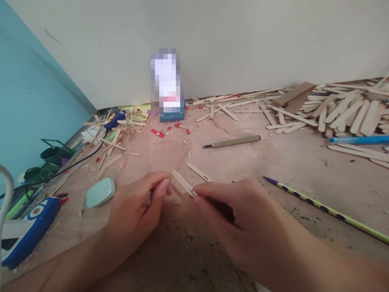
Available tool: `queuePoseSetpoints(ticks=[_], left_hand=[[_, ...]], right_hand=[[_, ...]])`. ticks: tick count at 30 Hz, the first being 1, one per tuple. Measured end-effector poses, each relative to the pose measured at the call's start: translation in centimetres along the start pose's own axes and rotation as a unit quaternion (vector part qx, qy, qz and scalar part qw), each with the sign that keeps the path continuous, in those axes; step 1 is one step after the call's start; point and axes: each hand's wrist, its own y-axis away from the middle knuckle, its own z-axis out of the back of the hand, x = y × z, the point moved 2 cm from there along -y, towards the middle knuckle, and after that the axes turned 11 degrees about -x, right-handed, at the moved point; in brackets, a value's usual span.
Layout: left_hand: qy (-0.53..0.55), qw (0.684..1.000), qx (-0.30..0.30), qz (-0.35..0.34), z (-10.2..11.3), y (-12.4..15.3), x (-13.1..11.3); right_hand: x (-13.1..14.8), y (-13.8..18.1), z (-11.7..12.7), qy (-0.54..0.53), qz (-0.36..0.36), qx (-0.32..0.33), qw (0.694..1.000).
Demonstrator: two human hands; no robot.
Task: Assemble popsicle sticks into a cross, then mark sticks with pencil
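My left hand [138, 207] is closed in a pinch on a thin wooden skewer [178, 162] that points up and to the right. My right hand [231, 215] is closed on the near end of a short flat wooden stick piece [181, 181], which lies just right of the skewer. Both hands meet low over the brown work surface [273, 162]. Another cut stick piece [199, 172] lies on the surface just beyond them.
A carving tool [232, 141] lies further back. A heap of craft sticks [343, 111] fills the far right, with a blue pen [358, 140] and a spotted yellow pencil [325, 209]. At left are stick scraps [114, 138], a pale green case [100, 192] and a blue glue gun [28, 227].
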Motion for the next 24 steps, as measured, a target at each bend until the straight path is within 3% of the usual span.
queuePoseSetpoints(ticks=[4, 11, 15, 24], left_hand=[[0.011, 1.0, 0.014, -0.015, 0.0, 0.2, -0.2], [0.051, 0.995, 0.08, -0.011, -0.6, -0.4, -0.3], [0.077, 0.991, 0.111, 0.001, -0.6, -0.5, -0.3], [0.075, 0.992, 0.102, 0.005, -0.4, -0.6, -0.6]], right_hand=[[-0.1, -0.2, -0.4, -0.126, -0.13, 0.037, 0.983], [-0.8, -0.4, -1.2, -0.081, -0.054, -0.005, 0.995], [-0.9, -0.2, -1.8, -0.083, -0.04, 0.014, 0.996], [-0.6, -0.1, -1.1, -0.052, -0.03, -0.004, 0.998]])
